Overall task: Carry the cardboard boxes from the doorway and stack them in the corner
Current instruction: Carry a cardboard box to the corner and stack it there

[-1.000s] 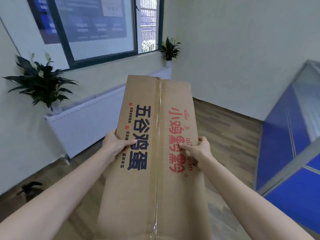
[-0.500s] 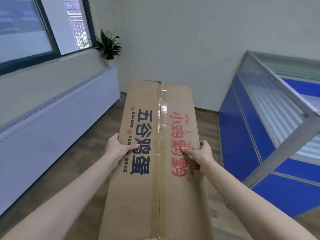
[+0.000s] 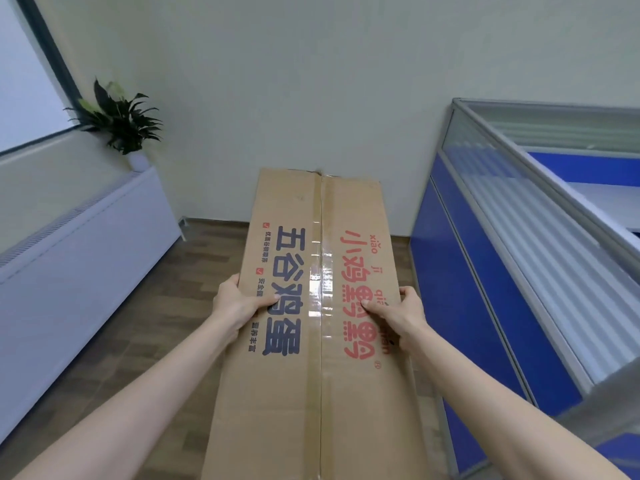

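A long brown cardboard box, taped down its middle and printed with dark blue and red characters, is held out in front of me above the floor. My left hand grips its left edge, thumb on the top face. My right hand grips its right edge the same way. The box points toward the far white wall, where the floor corner lies between the radiator cover and the blue partition. The box's underside and near end are hidden.
A long white radiator cover runs along the left wall, with a potted plant at its far end. A blue office partition with a glass top lines the right side. Wooden floor lies between them.
The view has swung to the right: the window and left plant slid out of frame, and the far wall and blue partition came to the centre. Both hands kept the same grip on the box.
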